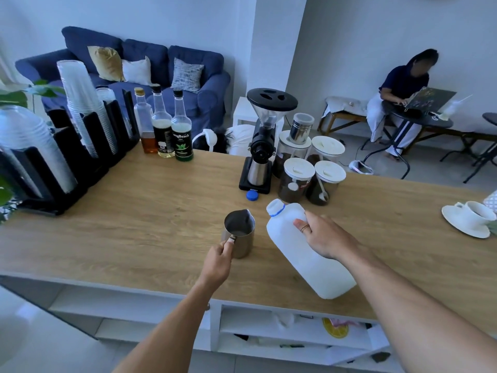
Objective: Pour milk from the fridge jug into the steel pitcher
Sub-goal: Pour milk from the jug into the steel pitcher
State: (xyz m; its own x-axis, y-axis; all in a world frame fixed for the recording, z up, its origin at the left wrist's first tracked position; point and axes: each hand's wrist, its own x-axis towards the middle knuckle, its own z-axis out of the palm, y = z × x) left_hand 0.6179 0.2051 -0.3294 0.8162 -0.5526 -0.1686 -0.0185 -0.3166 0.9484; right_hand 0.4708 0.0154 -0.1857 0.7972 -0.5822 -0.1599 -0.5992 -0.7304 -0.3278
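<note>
The steel pitcher point(240, 232) stands upright on the wooden counter point(139, 224), spout pointing away, with a little pale liquid at its bottom. My left hand point(218, 261) grips its handle from the near side. The white plastic milk jug point(304, 246) is uncapped, lifted and tilted left, its mouth just right of the pitcher's rim and not over it. My right hand point(324, 236) holds the jug by its upper part. No milk is flowing. The jug's blue cap point(252, 195) lies on the counter behind the pitcher.
A coffee grinder point(262, 141) and several lidded jars point(312, 168) stand behind the jug. Three syrup bottles point(166, 127) and stacked plastic cups point(83, 109) sit at the back left. A white cup on a saucer point(470, 218) is at the right. A person sits at a far table.
</note>
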